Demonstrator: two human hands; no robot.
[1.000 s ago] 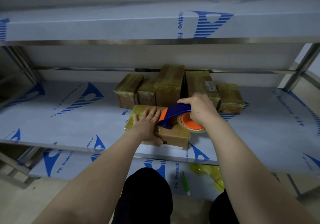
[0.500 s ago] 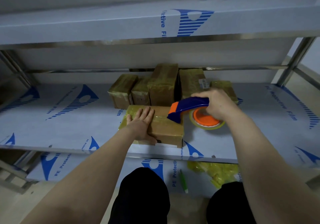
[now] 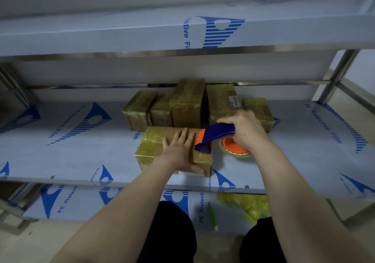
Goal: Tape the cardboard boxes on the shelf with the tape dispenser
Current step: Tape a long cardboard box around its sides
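Shelf (image 3: pixel 71 151) carries the work. Cardboard box (image 3: pixel 151 147) sits at front centre; left hand (image 3: pixel 178 151) lies flat on its top, fingers straight, holding nothing. Tape dispenser (image 3: pixel 218 133), gripped by curled right hand (image 3: pixel 246 129), meets the box's 3 o'clock edge. Judgement: strip being applied; next, firm pull across, then tear.

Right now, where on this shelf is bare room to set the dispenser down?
Bare shelf left of the front box and right of the tape dispenser. Crowded at centre: back boxes, left hand, right hand.
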